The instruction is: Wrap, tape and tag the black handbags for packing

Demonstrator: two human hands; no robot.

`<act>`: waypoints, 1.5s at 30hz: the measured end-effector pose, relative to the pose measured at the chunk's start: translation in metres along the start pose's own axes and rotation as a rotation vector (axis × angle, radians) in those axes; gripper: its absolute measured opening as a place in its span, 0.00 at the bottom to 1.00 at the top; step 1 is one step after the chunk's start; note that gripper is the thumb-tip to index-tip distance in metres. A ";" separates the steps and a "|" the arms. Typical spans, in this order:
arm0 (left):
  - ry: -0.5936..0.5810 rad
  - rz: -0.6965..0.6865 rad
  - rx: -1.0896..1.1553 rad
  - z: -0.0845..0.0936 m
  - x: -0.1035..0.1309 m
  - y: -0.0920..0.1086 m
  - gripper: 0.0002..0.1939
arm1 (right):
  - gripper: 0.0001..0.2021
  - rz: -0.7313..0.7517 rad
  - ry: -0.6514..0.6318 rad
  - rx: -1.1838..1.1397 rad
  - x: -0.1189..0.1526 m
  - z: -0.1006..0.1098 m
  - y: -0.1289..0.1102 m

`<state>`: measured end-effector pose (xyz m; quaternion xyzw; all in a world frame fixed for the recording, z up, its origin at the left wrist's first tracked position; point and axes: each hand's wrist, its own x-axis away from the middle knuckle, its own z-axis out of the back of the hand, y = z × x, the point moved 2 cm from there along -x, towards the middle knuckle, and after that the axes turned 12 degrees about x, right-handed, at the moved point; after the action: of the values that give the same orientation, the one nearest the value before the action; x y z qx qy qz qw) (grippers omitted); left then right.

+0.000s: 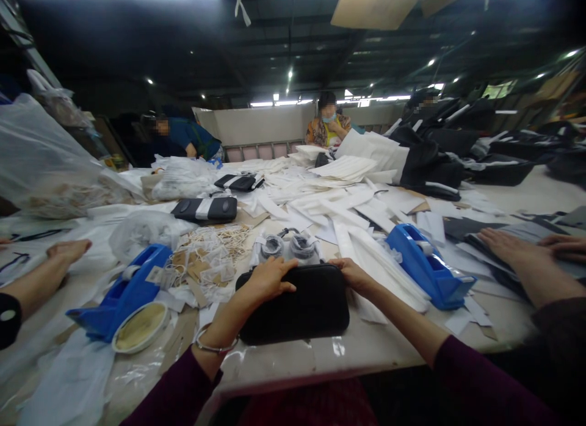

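Observation:
A black rounded case (pixel 300 307) stands near the table's front edge, its broad flat side facing me. My left hand (pixel 270 278) lies across its upper left part, with the thumb on the front and the fingers over the top edge. At the top right corner, my right hand (pixel 351 274) pinches the case's rim; what its fingertips do behind the edge is hidden. Right behind the case are two grey round items wrapped in clear plastic (pixel 287 248).
Blue tape dispensers stand left (pixel 123 292) and right (pixel 425 264), with a white round dish (pixel 140 328) beside the left one. Tags with strings (pixel 210 255), white sheets (pixel 348 169) and banded black cases (pixel 206 209) cover the table. Co-workers' hands reach in from both sides.

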<state>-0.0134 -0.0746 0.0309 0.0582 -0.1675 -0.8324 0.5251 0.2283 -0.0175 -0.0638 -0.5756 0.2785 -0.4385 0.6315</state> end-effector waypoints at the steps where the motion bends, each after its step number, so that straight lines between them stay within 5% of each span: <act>1: -0.001 0.004 -0.004 0.000 0.001 0.000 0.28 | 0.08 -0.016 -0.042 0.000 -0.001 -0.001 0.000; 6: -0.017 0.035 -0.028 0.000 0.001 0.000 0.28 | 0.11 -0.046 -0.162 -0.026 0.002 0.000 -0.007; 14: 0.004 0.017 -0.045 -0.005 -0.001 -0.005 0.27 | 0.13 0.015 -0.028 -0.014 0.008 -0.006 -0.004; 18: 0.035 -0.033 0.048 -0.013 -0.001 -0.015 0.23 | 0.07 -0.001 -0.097 0.231 0.011 0.002 -0.021; 20: 0.065 -0.065 0.091 -0.018 -0.002 -0.020 0.21 | 0.07 0.022 0.085 0.532 0.014 0.000 -0.041; 23: 0.103 -0.099 0.109 -0.026 -0.005 -0.026 0.17 | 0.14 0.236 0.545 1.030 0.022 -0.027 -0.078; 24: 0.115 -0.105 0.101 -0.029 -0.006 -0.028 0.16 | 0.16 0.340 0.605 1.146 0.023 -0.044 -0.087; 26: 0.140 -0.106 0.081 -0.033 -0.007 -0.032 0.14 | 0.19 0.493 0.561 1.251 0.019 -0.081 -0.093; 29: 0.159 -0.094 0.066 -0.040 -0.011 -0.039 0.15 | 0.23 0.509 0.528 1.226 0.000 -0.121 -0.080; 36: 0.167 -0.039 0.066 -0.056 -0.012 -0.047 0.20 | 0.17 0.405 0.581 1.299 -0.035 -0.135 -0.040; 41: 0.519 -0.158 0.310 -0.024 -0.030 -0.031 0.21 | 0.15 0.398 0.618 1.278 -0.037 -0.135 -0.041; 43: 0.592 -0.078 0.245 -0.001 -0.057 -0.027 0.22 | 0.14 0.397 0.602 1.287 -0.037 -0.135 -0.043; 45: 0.521 0.118 0.108 0.018 -0.091 -0.031 0.25 | 0.14 0.395 0.597 1.306 -0.037 -0.135 -0.043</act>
<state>-0.0047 0.0227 0.0303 0.2886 -0.0739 -0.7472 0.5941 0.0858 -0.0480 -0.0523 0.1214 0.2191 -0.5307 0.8097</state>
